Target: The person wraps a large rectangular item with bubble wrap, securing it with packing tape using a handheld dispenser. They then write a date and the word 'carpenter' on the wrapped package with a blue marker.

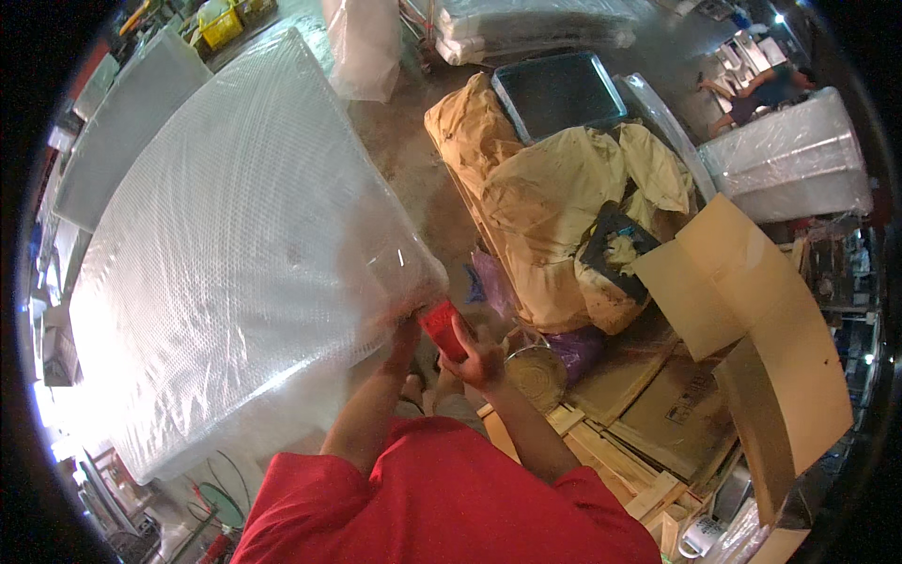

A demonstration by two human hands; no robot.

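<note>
A big flat item covered in clear bubble wrap (254, 197) fills the left, its near right corner reaching my hands. My right hand (482, 362) is closed round a red block-shaped object (442, 329), thumb on its side; its exact kind is unclear. The far end of that red object meets the wrapped corner. Just left of it, my left hand (405, 340) is at the wrap's edge with its fingers bent in against the bubble wrap. Shadow and the red object partly hide those fingertips.
Tan cloth (554, 188) covers a bulky pile to the right, beside a dark framed panel (559, 94). Nearer stand a wooden crate frame (629, 470) and a bent cardboard sheet (761, 301). A person (766, 94) is at the far right by a wrapped block (794, 155).
</note>
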